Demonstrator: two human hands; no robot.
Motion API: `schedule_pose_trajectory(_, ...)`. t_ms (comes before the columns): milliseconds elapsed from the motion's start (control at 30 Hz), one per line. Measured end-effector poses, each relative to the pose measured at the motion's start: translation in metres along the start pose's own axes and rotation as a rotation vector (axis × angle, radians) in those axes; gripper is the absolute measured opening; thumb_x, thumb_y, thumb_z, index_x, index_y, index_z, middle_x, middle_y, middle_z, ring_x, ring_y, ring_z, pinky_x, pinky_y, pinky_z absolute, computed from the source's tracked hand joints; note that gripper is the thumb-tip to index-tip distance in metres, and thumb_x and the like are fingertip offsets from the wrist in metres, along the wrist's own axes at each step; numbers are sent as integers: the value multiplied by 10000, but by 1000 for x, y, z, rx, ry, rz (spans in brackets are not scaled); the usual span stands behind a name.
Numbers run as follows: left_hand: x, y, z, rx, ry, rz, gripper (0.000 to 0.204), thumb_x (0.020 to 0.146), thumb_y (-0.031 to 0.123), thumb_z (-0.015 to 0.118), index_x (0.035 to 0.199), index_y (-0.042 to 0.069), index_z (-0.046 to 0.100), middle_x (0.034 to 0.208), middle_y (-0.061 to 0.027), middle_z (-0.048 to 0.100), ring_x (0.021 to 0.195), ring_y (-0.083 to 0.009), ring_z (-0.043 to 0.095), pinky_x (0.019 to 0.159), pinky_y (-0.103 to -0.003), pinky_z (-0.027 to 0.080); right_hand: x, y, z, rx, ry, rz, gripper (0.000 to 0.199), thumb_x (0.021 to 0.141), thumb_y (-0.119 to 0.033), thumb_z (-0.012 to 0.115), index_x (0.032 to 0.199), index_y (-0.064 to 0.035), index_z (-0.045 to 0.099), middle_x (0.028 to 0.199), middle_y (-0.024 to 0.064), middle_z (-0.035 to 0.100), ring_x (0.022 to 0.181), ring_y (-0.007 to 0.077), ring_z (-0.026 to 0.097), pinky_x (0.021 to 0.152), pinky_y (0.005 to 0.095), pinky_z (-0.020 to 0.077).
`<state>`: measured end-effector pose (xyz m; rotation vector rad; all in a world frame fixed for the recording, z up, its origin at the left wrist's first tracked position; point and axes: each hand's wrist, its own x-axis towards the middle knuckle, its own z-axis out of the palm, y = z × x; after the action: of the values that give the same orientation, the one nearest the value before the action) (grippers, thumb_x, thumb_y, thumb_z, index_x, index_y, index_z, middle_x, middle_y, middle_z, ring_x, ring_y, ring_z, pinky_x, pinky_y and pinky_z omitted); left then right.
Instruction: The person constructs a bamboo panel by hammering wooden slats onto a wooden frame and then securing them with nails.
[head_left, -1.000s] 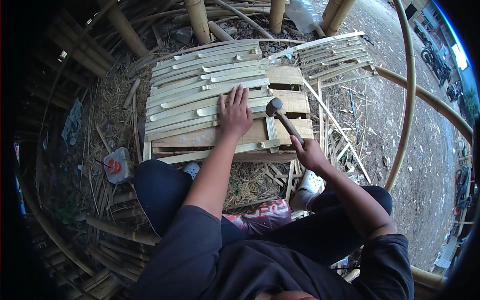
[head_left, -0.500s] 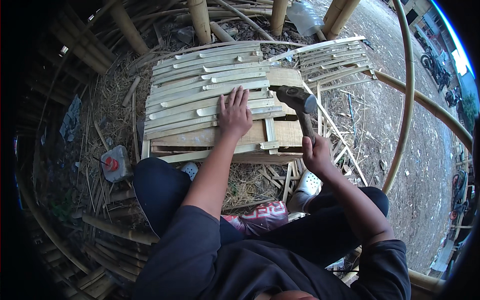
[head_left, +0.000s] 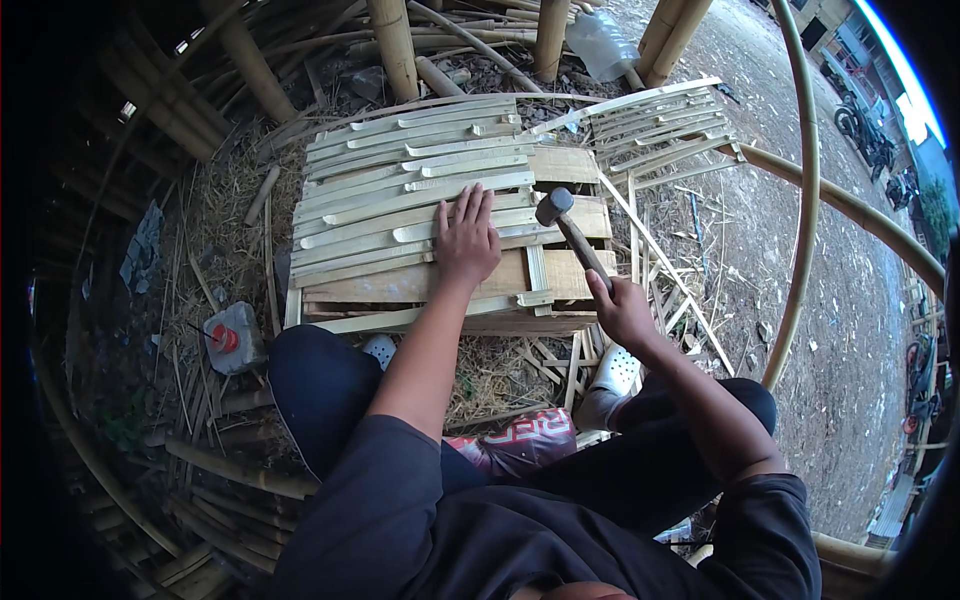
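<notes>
My left hand lies flat on a panel of split bamboo slats, fingers stretched out and pointing away from me. The panel rests on a low wooden box-like stand with wide boards. My right hand is wrapped round the wooden handle of a hammer. The hammer's metal head is over the right end of the slats, close to a crosswise strip. Whether the head touches the wood I cannot tell.
A smaller slatted bamboo panel lies at the back right, beside loose strips. Bamboo posts stand behind. At the left a red container sits on a grey block. A printed packet lies between my legs.
The hammer has swung down and to the left, its head now nearer the slats' right end. My right hand has dipped slightly. The left hand stays pressed on the panel.
</notes>
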<state>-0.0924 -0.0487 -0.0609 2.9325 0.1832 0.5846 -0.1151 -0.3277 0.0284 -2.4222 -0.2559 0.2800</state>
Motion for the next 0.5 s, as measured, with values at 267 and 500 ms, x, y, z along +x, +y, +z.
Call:
schedule_pose_trajectory(267, 1, -2, 4, -8, -8, -17, 608, 976, 272, 426, 1570, 153, 389, 1660, -31, 335, 1536, -199, 289, 1262, -533, 136, 1, 7, 9, -99, -128, 37, 708, 1019, -569, 528, 757, 77, 652, 626, 262, 613, 615, 406, 652, 626, 499, 499)
schedule_pose_trajectory(500, 2, -2, 4, -10, -3, -14, 609, 978, 273, 421, 1574, 154, 384, 1661, -32, 332, 1539, -202, 282, 1265, -532, 135, 7, 6, 12, -102, -142, 58, 691, 1014, -560, 549, 759, 73, 653, 620, 253, 613, 606, 397, 651, 612, 494, 492)
